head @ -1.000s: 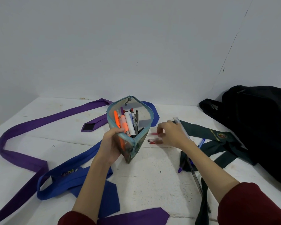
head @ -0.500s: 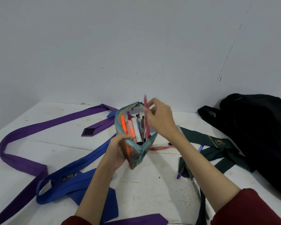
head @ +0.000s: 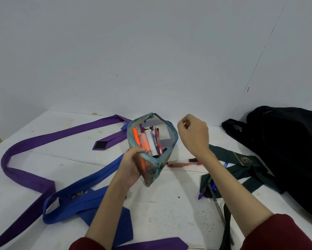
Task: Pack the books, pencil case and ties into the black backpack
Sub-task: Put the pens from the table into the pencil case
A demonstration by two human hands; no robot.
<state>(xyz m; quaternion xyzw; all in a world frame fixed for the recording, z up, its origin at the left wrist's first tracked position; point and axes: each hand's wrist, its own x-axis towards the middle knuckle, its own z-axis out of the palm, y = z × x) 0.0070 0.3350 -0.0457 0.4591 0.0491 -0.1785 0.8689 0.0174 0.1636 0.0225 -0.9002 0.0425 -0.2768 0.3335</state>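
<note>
My left hand [head: 131, 164] grips the near side of an open teal pencil case [head: 152, 170], held upright with several pens and markers [head: 149, 141] standing in it. To the right of the case mouth my right hand [head: 194, 134] hovers, fingers loosely curled and holding nothing. The black backpack [head: 285, 150] lies at the right. A purple tie [head: 32, 143], a blue tie [head: 90, 184] and a dark green tie [head: 241, 163] are spread on the white table [head: 160, 213]. No books are in view.
Two red pens [head: 183, 163] lie on the table just right of the case. A purple pen [head: 203, 190], a blue pen [head: 226, 164] and a thin grey pen [head: 217, 204] lie on or beside the green tie. A white wall stands close behind.
My right hand picked a pink-red pen off the table, dropped it into the case, and has now drawn back to the right, empty. The left hand keeps holding the case.
</note>
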